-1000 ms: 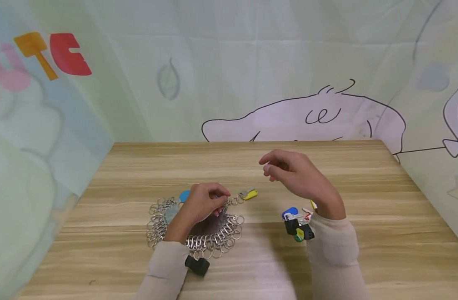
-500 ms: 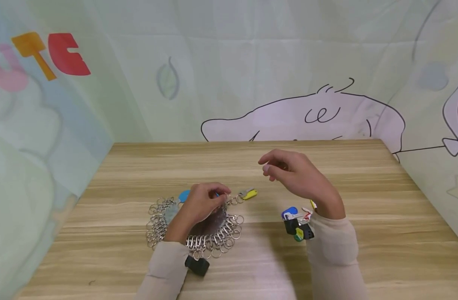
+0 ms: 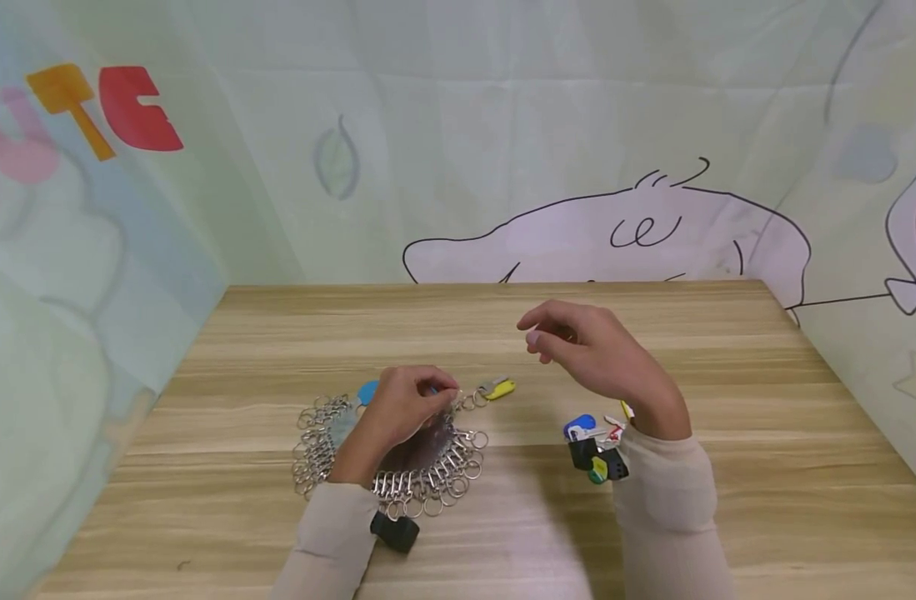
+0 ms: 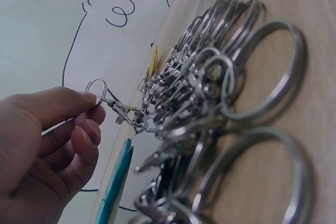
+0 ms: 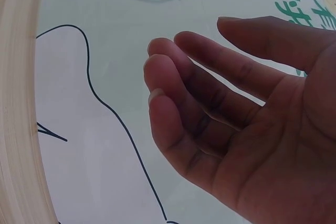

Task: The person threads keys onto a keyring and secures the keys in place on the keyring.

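Observation:
My left hand (image 3: 401,408) is over a round display of metal key rings with clasps (image 3: 427,483). In the left wrist view its thumb and finger pinch a thin key ring (image 4: 105,85), with a metal clasp (image 4: 122,113) hanging from it toward the others. Just right of that hand lies a key (image 3: 493,386) with a yellow tag (image 3: 501,390). My right hand (image 3: 596,346) hovers above the table, fingers loosely bent; the right wrist view shows nothing in its palm (image 5: 273,145).
Below the right hand sits a small pile of keys with a blue tag (image 3: 579,425), black fobs (image 3: 583,455) and a green-yellow tag (image 3: 598,471). A blue disc (image 3: 367,392) shows behind the left hand. The wooden table (image 3: 277,550) meets a printed cloth backdrop (image 3: 458,167).

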### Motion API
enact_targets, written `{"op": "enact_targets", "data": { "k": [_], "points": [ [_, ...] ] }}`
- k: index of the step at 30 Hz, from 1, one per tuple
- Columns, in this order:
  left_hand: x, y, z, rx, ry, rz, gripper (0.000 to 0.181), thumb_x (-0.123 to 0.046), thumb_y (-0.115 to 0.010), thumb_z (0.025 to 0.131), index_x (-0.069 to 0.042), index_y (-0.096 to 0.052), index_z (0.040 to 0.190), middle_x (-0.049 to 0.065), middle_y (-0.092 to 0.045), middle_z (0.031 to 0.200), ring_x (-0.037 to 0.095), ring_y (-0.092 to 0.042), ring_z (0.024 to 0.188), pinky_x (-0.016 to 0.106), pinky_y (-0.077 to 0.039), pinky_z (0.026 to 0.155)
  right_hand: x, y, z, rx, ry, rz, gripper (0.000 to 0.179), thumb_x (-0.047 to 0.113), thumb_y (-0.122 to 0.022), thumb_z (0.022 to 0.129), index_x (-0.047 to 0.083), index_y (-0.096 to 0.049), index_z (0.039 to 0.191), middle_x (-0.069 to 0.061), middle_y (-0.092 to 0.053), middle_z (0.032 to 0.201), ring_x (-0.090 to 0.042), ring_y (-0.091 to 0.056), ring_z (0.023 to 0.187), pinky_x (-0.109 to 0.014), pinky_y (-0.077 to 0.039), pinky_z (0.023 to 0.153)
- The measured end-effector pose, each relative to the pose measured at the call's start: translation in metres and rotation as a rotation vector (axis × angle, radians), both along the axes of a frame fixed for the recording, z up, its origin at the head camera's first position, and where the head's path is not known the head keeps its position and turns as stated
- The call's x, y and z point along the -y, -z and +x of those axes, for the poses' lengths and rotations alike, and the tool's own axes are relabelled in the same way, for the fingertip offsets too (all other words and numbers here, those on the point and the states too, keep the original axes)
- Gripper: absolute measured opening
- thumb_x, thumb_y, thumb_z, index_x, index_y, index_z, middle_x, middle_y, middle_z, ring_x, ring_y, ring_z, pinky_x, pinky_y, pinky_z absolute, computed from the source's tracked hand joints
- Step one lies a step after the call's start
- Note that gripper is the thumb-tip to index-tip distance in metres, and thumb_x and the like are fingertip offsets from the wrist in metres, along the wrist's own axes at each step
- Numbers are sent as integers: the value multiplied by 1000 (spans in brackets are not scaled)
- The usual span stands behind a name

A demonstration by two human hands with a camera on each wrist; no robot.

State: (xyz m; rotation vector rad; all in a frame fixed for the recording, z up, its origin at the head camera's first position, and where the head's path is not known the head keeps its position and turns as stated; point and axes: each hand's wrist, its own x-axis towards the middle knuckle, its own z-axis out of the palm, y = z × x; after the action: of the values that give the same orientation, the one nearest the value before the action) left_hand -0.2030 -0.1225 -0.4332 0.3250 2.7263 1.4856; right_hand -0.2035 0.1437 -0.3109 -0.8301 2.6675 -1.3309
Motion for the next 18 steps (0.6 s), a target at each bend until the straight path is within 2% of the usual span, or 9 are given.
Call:
{"op": "enact_targets", "data": {
  "k": [6, 12, 18],
  "points": [
    [0, 1, 0, 9, 20, 38, 15, -5, -73, 91, -12, -79, 103, 0, -69, 78, 18, -60, 57, 33, -52, 51, 0, 1, 0, -6, -4, 6, 18, 7, -58, 101, 5, -69, 116, -3, -68, 93, -22, -63, 82, -40, -51, 73],
    [0, 2, -1, 14, 20, 39, 9, -7, -76, 90, -10, -79, 97, -1, -69, 77, 18, -59, 53, 33, -52, 50, 0, 1, 0, -17, -13, 16, 19, 6, -57, 101, 5, -69, 116, -2, -68, 93, -20, -63, 80, -39, -51, 73],
    [0, 2, -1, 19, 2, 47, 7, -7, -77, 89, -9, -79, 96, 0, -69, 76, 18, -60, 56, 32, -52, 51, 0, 1, 0, -16, -16, 22, 19, 6, -57, 101, 5, -69, 116, -2, -68, 93, -21, -63, 81, -39, -51, 73]
  ]
}}
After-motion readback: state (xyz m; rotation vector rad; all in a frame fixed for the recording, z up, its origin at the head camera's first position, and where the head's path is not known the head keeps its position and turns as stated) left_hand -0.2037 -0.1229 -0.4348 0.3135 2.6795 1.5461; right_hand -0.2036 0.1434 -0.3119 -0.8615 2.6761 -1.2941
